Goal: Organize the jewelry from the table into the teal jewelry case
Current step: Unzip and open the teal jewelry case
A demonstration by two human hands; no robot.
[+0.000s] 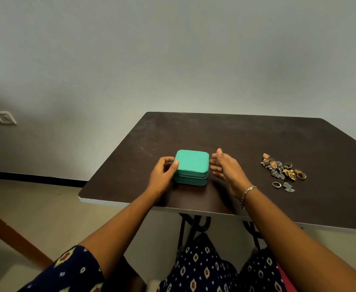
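So the left hand (162,171) is gripping the left side of the teal jewelry case (191,165), fingers curling round its edge and the thumb sitting on the lid's corner. The right hand (225,167) is hovering with fingers straight and spread just beside the case's right side; can't tell if the fingertips are actually touching it. A thin chain bracelet (247,193) is hanging on that wrist.

The case is sitting closed near the front left part of the desk (257,140). It's a squarish box with rounded corners, matte finish, and a seam running round the middle.

Well off to the right, the jewelry pile (282,168) is lying in a tangle of gold-tone rings and earrings mixed with dark silvery filigree bits. A silver ring (276,184) and a small silver charm (288,187) are lying just in front of the pile. Nothing is standing between the pile and the case except the right hand.

The desk top is looking dark brown and a bit scuffed, with a pale edge and black metal legs (185,226). A white switch plate (1,118) is showing on the wall at left.
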